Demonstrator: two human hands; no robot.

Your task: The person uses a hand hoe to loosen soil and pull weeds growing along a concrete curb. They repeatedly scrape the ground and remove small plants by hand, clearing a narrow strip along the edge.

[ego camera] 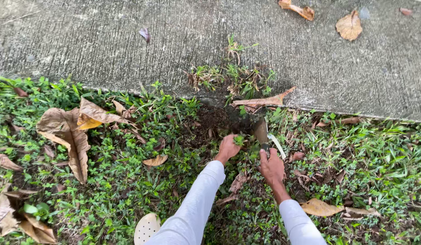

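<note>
My left hand (228, 147) grips a small clump of green weeds (239, 140) low in the grass, beside a patch of bare dark soil (214, 119). My right hand (271, 167) is closed around the handle of a flat-bladed digging tool (261, 132), whose blade points away from me into the ground near the edge of the concrete. Both arms wear white sleeves. A heap of pulled weeds (235, 79) lies on the concrete path (129, 41) just beyond the soil patch.
Grass and low weeds cover the ground (378, 159). Large dry brown leaves (67, 131) lie at the left, more at the lower left and right. A dry leaf (265, 100) lies on the path's edge. A pale perforated shoe tip (146, 228) shows at the bottom.
</note>
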